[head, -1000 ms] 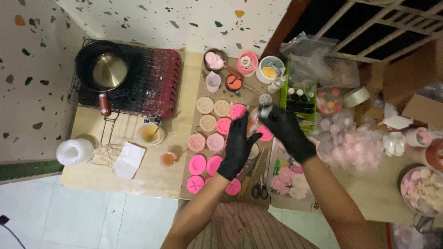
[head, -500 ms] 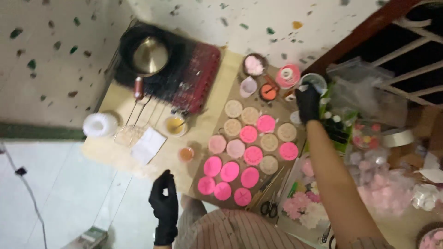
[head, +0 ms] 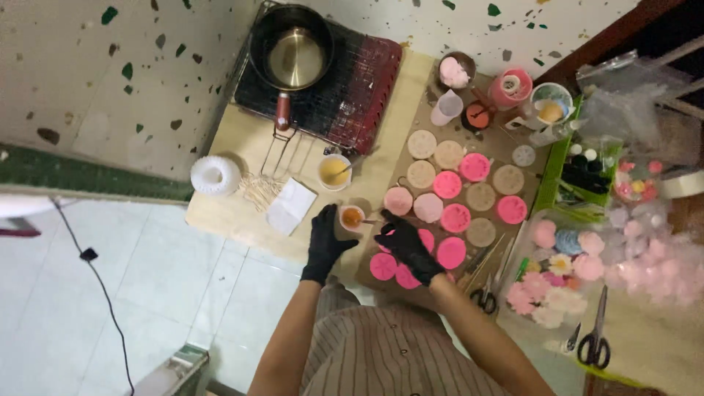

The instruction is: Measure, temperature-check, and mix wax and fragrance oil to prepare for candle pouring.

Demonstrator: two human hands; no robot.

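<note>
Gripping a small pink cup of orange liquid [head: 351,217], the black-gloved left hand [head: 323,240] wraps its side near the front edge of the pale wooden bench [head: 235,213]. The black-gloved right hand [head: 408,246] pinches a thin stick [head: 369,221] reaching into the cup, over round pink silicone moulds [head: 449,218]. A yellow-filled bowl [head: 334,171] stands behind.
</note>
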